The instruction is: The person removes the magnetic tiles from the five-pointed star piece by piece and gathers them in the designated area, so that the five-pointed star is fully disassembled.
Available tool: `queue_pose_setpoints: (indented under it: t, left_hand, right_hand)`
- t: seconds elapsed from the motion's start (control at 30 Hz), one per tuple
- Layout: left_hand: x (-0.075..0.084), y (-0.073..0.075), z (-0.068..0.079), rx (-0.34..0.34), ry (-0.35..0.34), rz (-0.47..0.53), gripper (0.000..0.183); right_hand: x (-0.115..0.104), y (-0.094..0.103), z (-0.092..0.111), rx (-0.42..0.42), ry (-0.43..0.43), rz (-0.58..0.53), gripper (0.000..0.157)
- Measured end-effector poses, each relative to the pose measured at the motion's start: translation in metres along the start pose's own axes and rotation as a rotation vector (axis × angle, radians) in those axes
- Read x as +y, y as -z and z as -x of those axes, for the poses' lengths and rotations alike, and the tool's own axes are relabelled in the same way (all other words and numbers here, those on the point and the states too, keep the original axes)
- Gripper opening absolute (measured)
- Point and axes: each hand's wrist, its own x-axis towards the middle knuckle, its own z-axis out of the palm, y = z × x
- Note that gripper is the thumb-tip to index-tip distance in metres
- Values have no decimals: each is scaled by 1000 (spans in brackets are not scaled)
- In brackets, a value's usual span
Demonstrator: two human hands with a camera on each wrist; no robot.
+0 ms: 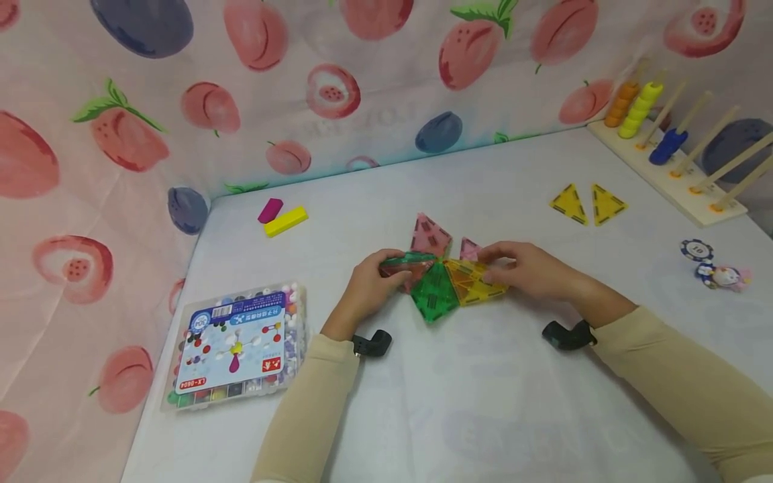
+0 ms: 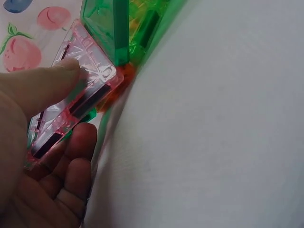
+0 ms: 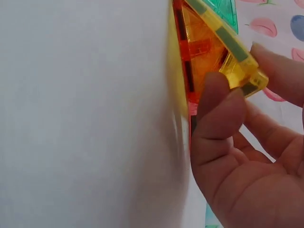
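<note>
Across the middle of the white tabletop (image 1: 483, 402), one cluster of translucent tiles (image 1: 435, 292) is spreading in pink, green, yellow and orange; they are overlapping, so I am not managing an exact count. I am seeing the left hand (image 1: 367, 287) pinching one pink tile (image 2: 90, 90), thumb and curled fingers closing on it; the right hand's (image 1: 531, 270) fingers are gripping one yellow tile (image 3: 228, 40) by a corner, no wider than its thickness.

Two yellow triangles (image 1: 570, 204) are lying apart, towards a rack (image 1: 703, 209) where I am counting seven rods and three bead stacks: orange, yellow, blue. One chip (image 1: 697, 250) and one figurine (image 1: 723, 276) are resting nearby. Far left, one magenta block (image 1: 270, 210) and one yellow block (image 1: 286, 221) are sitting together, behind one clear box (image 1: 241, 335).

Fruit-printed cloth (image 1: 386, 80) is hanging behind and at the left.

The box's label is showing "LX-0604" and Chinese characters turned upside down to me; the chip is reading "10".
</note>
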Motion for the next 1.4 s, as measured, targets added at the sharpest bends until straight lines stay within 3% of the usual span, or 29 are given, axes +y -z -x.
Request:
queue_pose_setpoints:
  t: [0.23, 0.47, 0.67, 0.87, 1.0, 1.2, 1.4]
  left_hand:
    - [0, 0, 0, -13, 18, 9, 41]
    - [0, 1, 1, 3, 20, 6, 40]
    - [-1, 2, 0, 10, 6, 12, 40]
    - [-1, 0, 0, 2, 4, 15, 40]
    - [-1, 0, 0, 1, 3, 23, 40]
    - [-2, -1, 0, 0, 4, 24, 40]
    - [-2, -1, 0, 5, 10, 17, 40]
  right_hand:
    - [-1, 6, 7, -6, -73, 70, 57]
    - [12, 35, 28, 108, -66, 127, 36]
    - [39, 74, 48, 244, -147, 208, 53]
    - [74, 110, 59, 197, -233, 302, 59]
    - [86, 125, 62, 200, -287, 343, 64]
    - [73, 125, 63, 310, -310, 395, 68]
    - [34, 91, 57, 262, -130, 292, 53]
